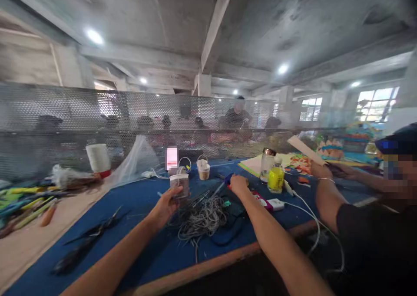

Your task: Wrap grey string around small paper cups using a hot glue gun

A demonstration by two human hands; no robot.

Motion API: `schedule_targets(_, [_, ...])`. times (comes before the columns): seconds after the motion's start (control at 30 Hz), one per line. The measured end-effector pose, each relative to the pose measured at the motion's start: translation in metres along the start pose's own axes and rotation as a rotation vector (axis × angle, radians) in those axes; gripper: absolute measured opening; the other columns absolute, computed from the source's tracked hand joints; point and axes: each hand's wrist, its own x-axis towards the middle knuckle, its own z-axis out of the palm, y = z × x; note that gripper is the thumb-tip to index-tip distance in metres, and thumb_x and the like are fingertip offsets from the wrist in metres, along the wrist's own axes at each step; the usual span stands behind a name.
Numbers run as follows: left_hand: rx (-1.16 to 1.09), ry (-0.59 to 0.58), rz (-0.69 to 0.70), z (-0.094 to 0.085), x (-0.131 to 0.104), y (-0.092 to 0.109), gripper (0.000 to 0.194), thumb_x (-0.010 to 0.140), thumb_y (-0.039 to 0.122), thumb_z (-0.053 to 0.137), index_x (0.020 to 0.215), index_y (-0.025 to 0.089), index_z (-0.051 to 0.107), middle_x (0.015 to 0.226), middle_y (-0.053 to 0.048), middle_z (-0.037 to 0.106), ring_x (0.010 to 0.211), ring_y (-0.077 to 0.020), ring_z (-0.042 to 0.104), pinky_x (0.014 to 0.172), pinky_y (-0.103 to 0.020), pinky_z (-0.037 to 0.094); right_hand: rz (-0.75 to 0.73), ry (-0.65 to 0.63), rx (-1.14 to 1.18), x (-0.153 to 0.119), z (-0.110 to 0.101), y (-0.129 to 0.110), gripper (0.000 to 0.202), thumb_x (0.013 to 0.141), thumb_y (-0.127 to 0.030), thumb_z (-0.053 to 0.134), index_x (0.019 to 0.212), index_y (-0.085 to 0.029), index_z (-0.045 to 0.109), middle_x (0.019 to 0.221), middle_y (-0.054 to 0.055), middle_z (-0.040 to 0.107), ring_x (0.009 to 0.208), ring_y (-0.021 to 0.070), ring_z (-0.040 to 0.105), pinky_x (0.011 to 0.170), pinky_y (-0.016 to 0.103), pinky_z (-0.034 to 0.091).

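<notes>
My left hand (170, 205) is closed around a small pale cup (180, 184) with a white rim, held upright above the blue table. Further right, my right hand (239, 185) is closed at a blue-handled tool (229, 179); the fingers partly hide it, and its exact kind does not show. Between my hands lies a tangled heap of grey cord (203, 220), with thin dark rods or tools (198, 198) behind it. A second small white bucket (203, 169) with a raised handle stands beyond the cup.
Dark pliers-like tools (93, 239) lie at left, near a phone (172, 158) further back. A glass jar (267, 163), a yellow bottle (276, 177) and a white power strip (275, 205) with cables lie right. A co-worker (365, 226) sits there. A perforated screen (146, 109) stands behind.
</notes>
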Motion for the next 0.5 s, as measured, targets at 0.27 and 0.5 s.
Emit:
schedule_targets(0.27, [-0.029,-0.023,0.01,-0.003,0.006,-0.001,0.02,0.088,0.014,0.069,0.107,0.01,0.073,0.096,-0.013,0.08,0.085,-0.0243,0.078,0.08,-0.035,0.066,0.019,0.105,0.042,-0.008,-0.016,0.001,0.037,0.097,-0.018,0.059,0.131,-0.003,0.061,0.131,0.03,0.063,0.119,0.0331,0.069,0.095,0.037,0.054])
schedule_targets(0.5, [-0.06,-0.017,0.033,-0.003,0.006,0.001,0.022,0.086,0.016,0.071,0.107,0.011,0.075,0.099,-0.012,0.08,0.086,-0.0237,0.077,0.079,-0.036,0.066,-0.012,0.299,0.328,-0.005,-0.029,-0.005,0.037,0.101,-0.031,0.056,0.132,-0.013,0.058,0.126,0.019,0.067,0.109,0.0263,0.07,0.091,0.032,0.051])
